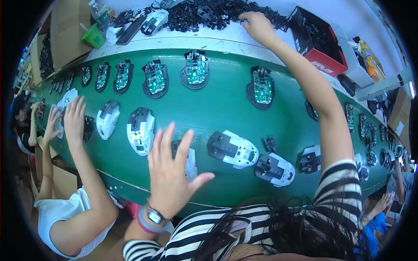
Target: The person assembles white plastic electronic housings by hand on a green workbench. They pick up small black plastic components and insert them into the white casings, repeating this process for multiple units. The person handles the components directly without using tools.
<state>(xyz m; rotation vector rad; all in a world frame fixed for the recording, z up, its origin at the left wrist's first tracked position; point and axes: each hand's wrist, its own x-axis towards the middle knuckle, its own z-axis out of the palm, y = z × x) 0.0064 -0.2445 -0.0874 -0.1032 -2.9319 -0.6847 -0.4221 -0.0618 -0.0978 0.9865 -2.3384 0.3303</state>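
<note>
My left hand (169, 176) hovers over the near part of the green work surface, fingers spread and thumb out, holding nothing. Beneath it, partly hidden, lies a white-and-dark mouse shell (190, 163). To its right rests another white mouse shell with a dark grey top (233, 149). My right hand (257, 26) reaches far up to the white shelf, beside a heap of small black plastic parts (187, 17). Its fingers are curled together; what they hold, if anything, is too small to make out. Below that arm sits a mouse base with a green circuit board (262, 89).
More circuit-board bases (155, 79) line the far side of the surface. Several shells (140, 130) lie nearer. A black-and-red box (315, 41) stands on the shelf at right, a green cup (93, 36) at left. A co-worker's hands (75, 119) are at my left.
</note>
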